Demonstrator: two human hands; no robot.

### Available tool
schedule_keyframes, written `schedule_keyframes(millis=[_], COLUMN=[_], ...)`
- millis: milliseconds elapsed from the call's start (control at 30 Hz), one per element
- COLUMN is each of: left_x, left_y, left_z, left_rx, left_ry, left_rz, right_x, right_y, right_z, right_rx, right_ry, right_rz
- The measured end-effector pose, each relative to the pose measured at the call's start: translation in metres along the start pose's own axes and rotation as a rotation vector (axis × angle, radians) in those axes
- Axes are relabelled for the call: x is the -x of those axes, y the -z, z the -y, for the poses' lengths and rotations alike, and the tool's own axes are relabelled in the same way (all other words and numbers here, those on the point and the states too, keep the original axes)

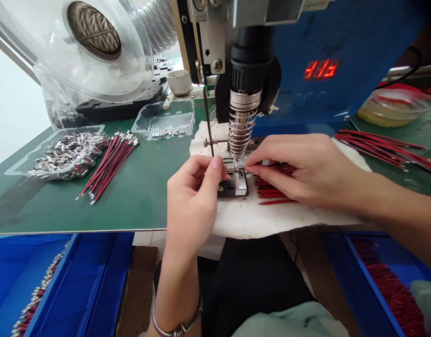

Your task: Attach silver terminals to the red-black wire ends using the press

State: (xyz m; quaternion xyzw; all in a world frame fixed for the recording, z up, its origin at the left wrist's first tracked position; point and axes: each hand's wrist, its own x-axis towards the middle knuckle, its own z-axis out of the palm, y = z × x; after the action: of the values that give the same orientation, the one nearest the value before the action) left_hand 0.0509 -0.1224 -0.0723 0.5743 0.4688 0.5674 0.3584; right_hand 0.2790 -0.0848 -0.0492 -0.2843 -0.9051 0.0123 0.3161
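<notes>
My left hand (pixel 197 196) is closed in a pinch at the left side of a small metal fixture (pixel 241 185); what its thumb and forefinger hold is hidden. From the right, my right hand (pixel 300 168) pinches a thin wire (pixel 239 169) lying across the fixture, mostly covered by the fingertips. Straight above this spot points a soldering iron (pixel 244 117) wrapped in a coil spring, its tip close to the fixture. Red and black wires (pixel 273 192) lie on a white cloth (pixel 257 224) under my right hand.
Left on the green table (pixel 145 196) are a tray of small metal parts (pixel 70 154), a wire bundle with metal ends (pixel 110 164) and a clear tray (pixel 166 119). A blue machine (pixel 321 98) stands behind. More wires (pixel 380 147) lie right. Blue bins (pixel 85 285) sit below the edge.
</notes>
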Motion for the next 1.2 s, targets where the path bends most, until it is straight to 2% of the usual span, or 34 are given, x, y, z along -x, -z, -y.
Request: schedule_keyframes(millis=[333,1200], left_x=[-0.0006,0.0001], left_y=[-0.0004,0.0007], left_z=[0.0007,0.0007], left_rx=[-0.007,-0.005], left_ry=[-0.002,0.001], left_rz=[-0.020,-0.005], right_x=[-0.0008,-0.0001], right_y=[0.0005,0.0007], right_z=[0.0015,0.0015], right_rx=[-0.029,-0.026], right_ry=[-0.039,-0.004], right_rz=[0.014,-0.006])
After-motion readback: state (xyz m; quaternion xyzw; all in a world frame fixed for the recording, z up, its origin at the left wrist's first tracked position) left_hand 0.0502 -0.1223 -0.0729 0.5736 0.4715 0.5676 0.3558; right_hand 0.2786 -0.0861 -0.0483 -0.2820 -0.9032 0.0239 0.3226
